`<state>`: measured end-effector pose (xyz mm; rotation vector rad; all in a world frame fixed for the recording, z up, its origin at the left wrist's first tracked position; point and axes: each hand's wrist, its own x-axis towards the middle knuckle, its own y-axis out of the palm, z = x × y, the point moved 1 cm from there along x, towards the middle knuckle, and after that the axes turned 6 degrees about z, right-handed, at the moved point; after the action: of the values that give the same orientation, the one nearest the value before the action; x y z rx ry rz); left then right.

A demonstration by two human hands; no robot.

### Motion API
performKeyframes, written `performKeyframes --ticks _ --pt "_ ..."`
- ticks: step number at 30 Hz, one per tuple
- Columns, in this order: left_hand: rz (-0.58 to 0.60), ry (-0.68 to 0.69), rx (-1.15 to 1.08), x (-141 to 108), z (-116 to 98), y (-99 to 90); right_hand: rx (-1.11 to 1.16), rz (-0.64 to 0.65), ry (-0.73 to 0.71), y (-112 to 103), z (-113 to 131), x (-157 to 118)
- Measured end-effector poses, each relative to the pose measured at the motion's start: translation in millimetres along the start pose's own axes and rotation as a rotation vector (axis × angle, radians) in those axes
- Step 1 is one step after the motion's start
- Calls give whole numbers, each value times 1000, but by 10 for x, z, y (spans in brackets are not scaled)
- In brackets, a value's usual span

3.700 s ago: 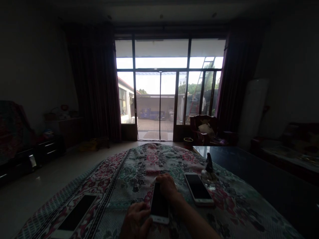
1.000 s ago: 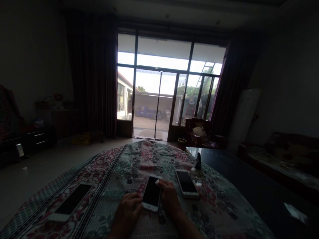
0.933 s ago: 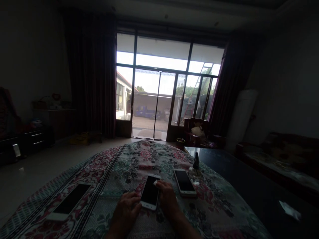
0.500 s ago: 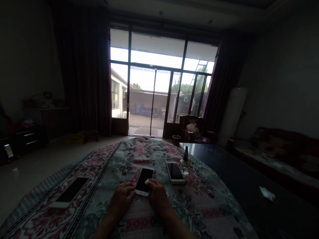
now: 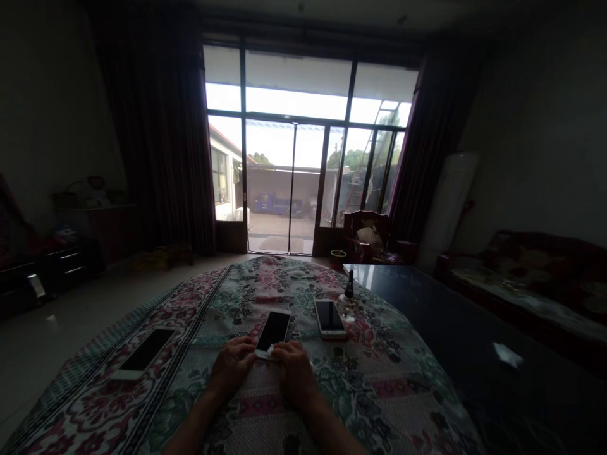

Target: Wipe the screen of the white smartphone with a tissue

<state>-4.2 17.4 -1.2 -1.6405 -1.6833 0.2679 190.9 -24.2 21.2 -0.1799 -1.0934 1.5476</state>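
White-rimmed, black-screened rectangular phone [image 5: 275,327], flat on floral-clothed bench [image 5: 367,417]. Right hand [image 5: 294,371]: fingers pinching small white wad [image 5: 270,348] over phone's near end. Left hand [image 5: 231,366]: at near-left corner; finger closure unclear.

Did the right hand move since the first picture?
Yes. Judged against the clear bottle, the right hand has come toward the person, from the far end of the middle phone to its near end.

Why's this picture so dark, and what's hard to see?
Head view: the bright windows likely leave the curtains nearly black by contrast; same view: pale glare at the far end of the dark surface; same view: the white wad in the right hand is too small to identify.
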Motion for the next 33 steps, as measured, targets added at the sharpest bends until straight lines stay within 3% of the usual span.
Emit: performKeyframes --ticks 5,13,22,33 --pt "15 1 -10 13 57 12 3 -18 30 12 -27 42" --pt "24 11 2 1 21 2 -87 2 200 59 -40 283" --pt "33 6 -11 9 44 -1 -175 111 21 76 83 143" --pt "18 -6 -41 3 40 23 -210 63 121 118 -156 670"
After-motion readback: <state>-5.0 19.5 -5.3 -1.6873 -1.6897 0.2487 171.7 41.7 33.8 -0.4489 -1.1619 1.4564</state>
